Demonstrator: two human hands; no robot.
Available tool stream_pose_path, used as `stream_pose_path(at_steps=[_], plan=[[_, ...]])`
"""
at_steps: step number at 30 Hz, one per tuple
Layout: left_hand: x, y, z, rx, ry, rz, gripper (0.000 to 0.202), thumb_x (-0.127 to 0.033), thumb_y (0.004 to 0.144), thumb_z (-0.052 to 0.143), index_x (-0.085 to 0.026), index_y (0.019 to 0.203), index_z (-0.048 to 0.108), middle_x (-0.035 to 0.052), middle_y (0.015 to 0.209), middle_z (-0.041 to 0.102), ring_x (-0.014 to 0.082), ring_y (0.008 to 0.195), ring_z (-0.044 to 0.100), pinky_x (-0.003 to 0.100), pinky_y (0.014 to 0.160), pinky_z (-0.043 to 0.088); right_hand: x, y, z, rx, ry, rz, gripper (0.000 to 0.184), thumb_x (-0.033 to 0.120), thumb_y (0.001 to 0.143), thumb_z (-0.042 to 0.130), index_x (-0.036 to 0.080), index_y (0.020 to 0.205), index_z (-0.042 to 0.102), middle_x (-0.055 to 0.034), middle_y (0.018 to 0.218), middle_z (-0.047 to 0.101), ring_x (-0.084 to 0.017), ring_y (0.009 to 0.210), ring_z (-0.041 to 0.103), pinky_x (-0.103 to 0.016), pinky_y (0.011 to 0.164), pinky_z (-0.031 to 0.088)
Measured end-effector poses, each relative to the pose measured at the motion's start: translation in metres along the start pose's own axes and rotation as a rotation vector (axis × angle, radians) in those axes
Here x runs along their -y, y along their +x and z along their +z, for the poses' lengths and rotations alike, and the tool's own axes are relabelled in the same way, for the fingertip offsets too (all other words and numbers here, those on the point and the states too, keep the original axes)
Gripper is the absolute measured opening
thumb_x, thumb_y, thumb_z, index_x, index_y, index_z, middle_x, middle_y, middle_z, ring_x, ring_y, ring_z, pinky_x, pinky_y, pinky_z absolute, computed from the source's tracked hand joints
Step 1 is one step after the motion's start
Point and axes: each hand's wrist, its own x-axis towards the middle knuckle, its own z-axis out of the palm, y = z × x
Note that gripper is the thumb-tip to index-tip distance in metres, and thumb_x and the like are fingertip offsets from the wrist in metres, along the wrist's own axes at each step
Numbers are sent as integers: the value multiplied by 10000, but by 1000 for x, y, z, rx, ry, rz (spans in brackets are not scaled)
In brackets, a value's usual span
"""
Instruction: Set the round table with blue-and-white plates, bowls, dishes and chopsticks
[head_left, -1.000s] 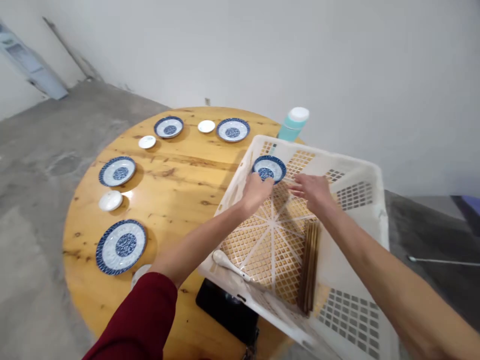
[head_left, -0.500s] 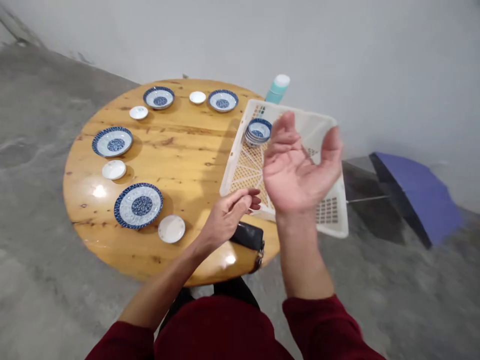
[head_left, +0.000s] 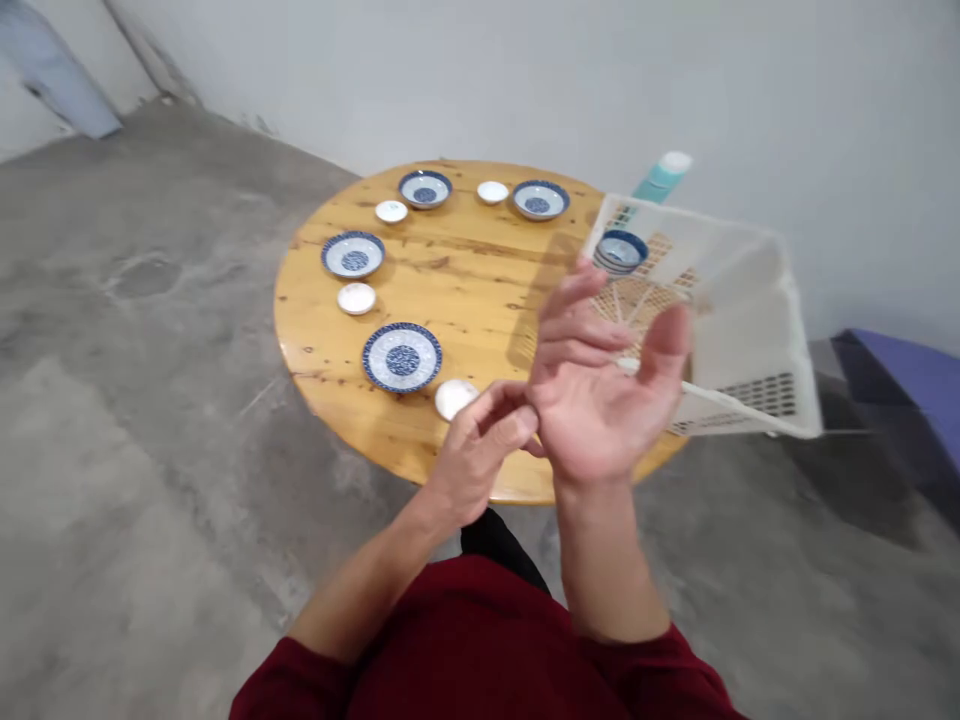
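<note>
My right hand (head_left: 600, 395) is raised in front of the table with its palm up and fingers spread, holding nothing. My left hand (head_left: 480, 455) is curled, its fingertips pinched against the heel of my right palm; anything between them is hidden. Behind both hands stands a round wooden table (head_left: 330, 330). A white plastic crate (head_left: 750, 300) sits on the table's right side, with a small stack of blue-patterned bowls (head_left: 621, 250) in its far corner.
Several blue-rimmed plates, such as the nearest plate (head_left: 402, 357), ring the table, each with a small white saucer (head_left: 357, 298) beside it. A teal bottle (head_left: 664, 175) stands behind the crate. A purple object (head_left: 907, 370) lies on the concrete floor at right.
Both hands left the crate and drew back toward my body. The right palm turned up, and the left hand rose to touch its heel. The view swung left and pulled away from the table.
</note>
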Motion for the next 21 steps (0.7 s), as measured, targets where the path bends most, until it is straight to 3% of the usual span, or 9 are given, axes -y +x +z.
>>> stream_pose_path(at_steps=[3, 8, 14, 21], plan=[[-8, -15, -7, 5, 14, -3, 459, -535, 751, 851, -167, 986, 709, 16, 856, 648, 123, 755, 580, 251, 742, 496, -17, -5, -4, -51, -266, -40, 596, 614, 880, 614, 388, 1422, 509, -34, 1062, 705, -178, 647, 585, -355, 564, 571], [-16, -23, -12, -59, 41, 33, 415, -444, 755, 840, -170, 1025, 683, 25, 913, 640, 143, 821, 573, 271, 797, 469, -33, -2, -7, -84, -642, -40, 523, 597, 862, 667, 364, 1326, 596, -16, 1001, 702, -159, 617, 561, -321, 503, 536], [-13, -21, 0, -106, 12, 22, 288, -307, 660, 817, -166, 813, 618, -7, 842, 550, 130, 823, 501, 248, 809, 414, -26, -10, -6, -34, -677, 8, 558, 625, 867, 647, 305, 1325, 639, -58, 1042, 733, -138, 555, 506, -285, 421, 463], [5, -14, 17, -85, -2, -113, 252, -204, 570, 729, -170, 784, 600, -24, 707, 482, 126, 723, 435, 252, 760, 383, 2, -38, -2, -35, -770, 7, 563, 634, 885, 634, 256, 1300, 681, -66, 994, 744, -113, 499, 463, -249, 359, 380]])
